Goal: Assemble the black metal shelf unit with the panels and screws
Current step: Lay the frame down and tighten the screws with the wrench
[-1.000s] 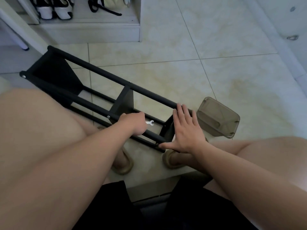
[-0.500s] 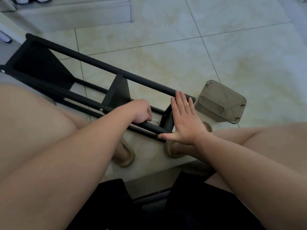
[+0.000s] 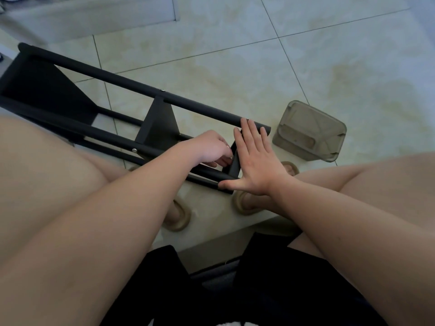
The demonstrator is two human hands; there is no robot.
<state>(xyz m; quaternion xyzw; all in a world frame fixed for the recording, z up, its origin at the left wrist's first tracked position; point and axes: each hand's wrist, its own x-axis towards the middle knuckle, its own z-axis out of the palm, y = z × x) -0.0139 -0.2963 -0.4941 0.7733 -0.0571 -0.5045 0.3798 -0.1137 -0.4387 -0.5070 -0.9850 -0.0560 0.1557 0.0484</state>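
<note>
The black metal tube-framed shelf unit is lying on its side on the pale tiled floor, between the seated person's knees. Its long axis is running from the far left down to the near right, with the near end pointing toward a smoky translucent plastic box just beside it. Three flat black panels are standing crosswise between the tubes; the middle one is sitting upright.

The right hand is pressing flat against the outer face of the near end panel, fingers straight and together, thumb spread along the lower tube. The left hand is reaching inside the frame, fingers curled at that panel's inner face; whether it is pinching anything is hidden.
</note>
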